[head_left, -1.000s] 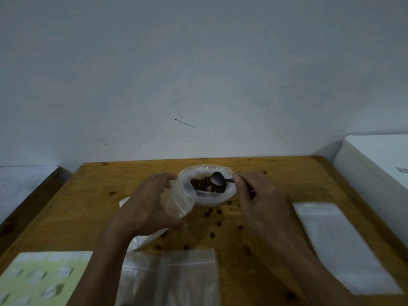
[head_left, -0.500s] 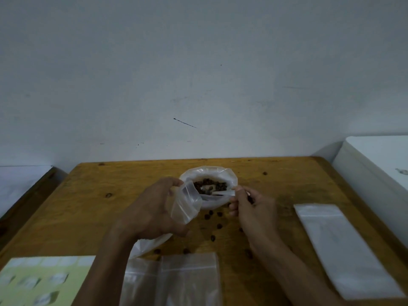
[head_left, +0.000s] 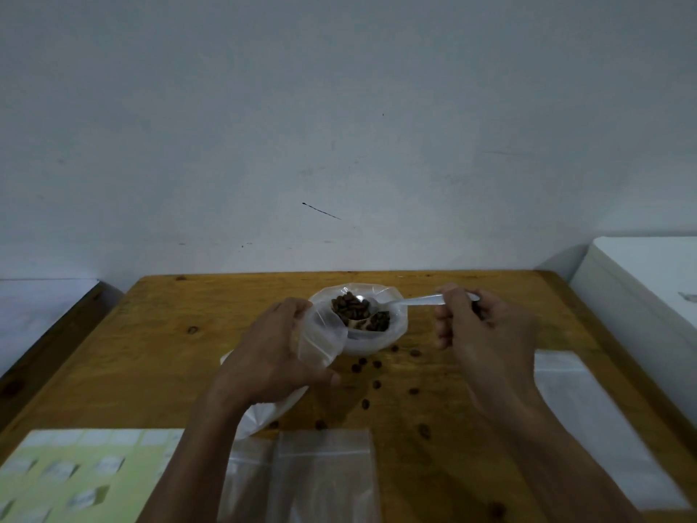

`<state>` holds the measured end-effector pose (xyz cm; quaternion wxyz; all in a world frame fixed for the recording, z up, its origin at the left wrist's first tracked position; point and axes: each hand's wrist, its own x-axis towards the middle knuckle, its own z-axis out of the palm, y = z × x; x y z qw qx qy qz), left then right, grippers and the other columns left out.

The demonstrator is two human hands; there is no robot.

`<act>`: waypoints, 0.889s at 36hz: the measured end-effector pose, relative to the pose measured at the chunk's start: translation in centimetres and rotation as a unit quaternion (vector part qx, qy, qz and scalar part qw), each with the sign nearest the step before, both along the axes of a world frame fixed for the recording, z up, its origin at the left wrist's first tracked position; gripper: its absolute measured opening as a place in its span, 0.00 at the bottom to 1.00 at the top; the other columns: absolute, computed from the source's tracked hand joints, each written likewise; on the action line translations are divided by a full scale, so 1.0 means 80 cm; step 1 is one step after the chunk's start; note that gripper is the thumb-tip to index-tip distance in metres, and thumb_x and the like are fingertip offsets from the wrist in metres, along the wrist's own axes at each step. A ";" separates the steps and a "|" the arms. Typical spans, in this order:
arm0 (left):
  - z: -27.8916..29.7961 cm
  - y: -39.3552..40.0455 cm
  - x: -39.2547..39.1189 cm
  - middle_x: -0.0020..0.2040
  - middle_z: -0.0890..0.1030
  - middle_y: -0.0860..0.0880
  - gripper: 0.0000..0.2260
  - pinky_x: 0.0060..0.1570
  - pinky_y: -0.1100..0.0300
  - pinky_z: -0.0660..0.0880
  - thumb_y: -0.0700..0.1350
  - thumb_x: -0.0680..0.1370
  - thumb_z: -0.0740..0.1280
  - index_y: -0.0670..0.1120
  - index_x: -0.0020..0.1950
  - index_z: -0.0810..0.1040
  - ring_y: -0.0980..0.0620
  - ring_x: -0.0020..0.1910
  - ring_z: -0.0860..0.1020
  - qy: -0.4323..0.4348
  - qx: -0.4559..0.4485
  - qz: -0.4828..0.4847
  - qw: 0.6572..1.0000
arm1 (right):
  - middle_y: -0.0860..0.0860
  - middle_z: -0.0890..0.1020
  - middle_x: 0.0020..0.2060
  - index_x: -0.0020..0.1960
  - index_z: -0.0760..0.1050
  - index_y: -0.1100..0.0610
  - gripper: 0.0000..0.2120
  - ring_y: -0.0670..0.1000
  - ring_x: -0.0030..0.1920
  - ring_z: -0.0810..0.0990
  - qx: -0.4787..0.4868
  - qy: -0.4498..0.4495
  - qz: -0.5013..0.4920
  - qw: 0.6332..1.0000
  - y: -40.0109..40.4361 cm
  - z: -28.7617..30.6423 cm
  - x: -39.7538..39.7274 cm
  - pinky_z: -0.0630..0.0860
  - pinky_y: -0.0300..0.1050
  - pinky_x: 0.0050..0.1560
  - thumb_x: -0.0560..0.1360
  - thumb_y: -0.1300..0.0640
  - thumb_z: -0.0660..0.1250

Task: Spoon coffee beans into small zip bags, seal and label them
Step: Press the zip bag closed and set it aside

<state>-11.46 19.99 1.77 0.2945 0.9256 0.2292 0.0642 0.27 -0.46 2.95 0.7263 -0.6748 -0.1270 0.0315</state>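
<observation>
The wooden surface [head_left: 158, 356] carries everything needed, and by my reading the job is in its early part. On its right side lies a flat white bag [head_left: 588, 420], at the near edge a stack of empty zip bags [head_left: 320, 473], and at the near left a label sheet [head_left: 75, 477] with its stickers apparently all in place, so no sealing or labelling shows as done. Toward the far side sits the open supply bag [head_left: 377, 334] of coffee beans [head_left: 379, 322]. The left hand [head_left: 275, 356] pinches a small zip bag [head_left: 320, 341] with its mouth open beside it; whether it holds beans I cannot tell. The right hand [head_left: 486, 334] grips the spoon [head_left: 392, 305], its bowl heaped over the supply bag. Spilled beans [head_left: 371, 375] dot the wood between the hands.
</observation>
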 end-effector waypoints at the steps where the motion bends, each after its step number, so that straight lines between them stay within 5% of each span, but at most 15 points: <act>1: 0.000 0.000 0.000 0.60 0.70 0.57 0.46 0.51 0.59 0.71 0.58 0.61 0.82 0.53 0.73 0.64 0.54 0.57 0.70 -0.004 0.001 -0.002 1.000 | 0.48 0.82 0.28 0.45 0.82 0.55 0.08 0.44 0.26 0.78 -0.021 -0.028 0.009 0.999 0.000 0.001 -0.004 0.76 0.38 0.28 0.80 0.57 0.66; 8: -0.002 0.002 0.001 0.62 0.72 0.53 0.43 0.44 0.64 0.70 0.55 0.63 0.81 0.51 0.72 0.65 0.53 0.57 0.72 -0.009 0.010 -0.011 1.000 | 0.40 0.80 0.37 0.55 0.82 0.54 0.14 0.42 0.37 0.81 -0.142 -0.298 0.058 0.942 0.009 -0.008 -0.023 0.78 0.34 0.34 0.81 0.48 0.61; 13: -0.001 0.004 0.000 0.59 0.71 0.55 0.44 0.48 0.60 0.72 0.57 0.61 0.82 0.52 0.72 0.64 0.52 0.57 0.72 -0.004 0.012 -0.005 1.000 | 0.45 0.79 0.38 0.53 0.82 0.57 0.10 0.41 0.36 0.76 -0.140 -0.364 -0.054 0.919 0.004 -0.022 -0.001 0.71 0.29 0.35 0.81 0.54 0.63; 18: 0.002 0.002 0.002 0.58 0.69 0.56 0.47 0.49 0.59 0.71 0.58 0.59 0.82 0.52 0.73 0.64 0.52 0.57 0.71 0.002 0.008 -0.002 1.000 | 0.45 0.76 0.38 0.52 0.82 0.61 0.08 0.42 0.34 0.71 -0.231 -0.400 -0.052 0.885 0.011 -0.051 0.010 0.66 0.24 0.36 0.81 0.58 0.66; 22: 0.003 0.001 0.002 0.59 0.70 0.56 0.47 0.49 0.59 0.71 0.58 0.59 0.82 0.52 0.73 0.64 0.53 0.58 0.71 0.004 0.004 -0.004 1.000 | 0.43 0.78 0.35 0.51 0.83 0.56 0.06 0.36 0.34 0.73 -0.236 -0.316 -0.053 0.917 0.018 -0.068 0.001 0.67 0.24 0.34 0.80 0.60 0.66; 26: 0.003 -0.001 0.002 0.57 0.68 0.56 0.47 0.49 0.59 0.72 0.57 0.59 0.82 0.51 0.73 0.64 0.53 0.57 0.71 0.006 0.007 -0.004 1.000 | 0.47 0.83 0.31 0.50 0.82 0.48 0.07 0.44 0.30 0.81 -0.171 -0.105 -0.002 0.980 0.032 -0.074 -0.009 0.77 0.36 0.31 0.81 0.54 0.64; 32: 0.004 -0.002 0.001 0.56 0.68 0.57 0.46 0.51 0.57 0.73 0.57 0.60 0.82 0.52 0.73 0.64 0.52 0.57 0.72 0.006 0.018 -0.004 1.000 | 0.51 0.84 0.34 0.47 0.81 0.50 0.07 0.43 0.28 0.80 -0.069 0.073 0.011 0.995 0.045 -0.065 -0.011 0.80 0.40 0.35 0.80 0.58 0.66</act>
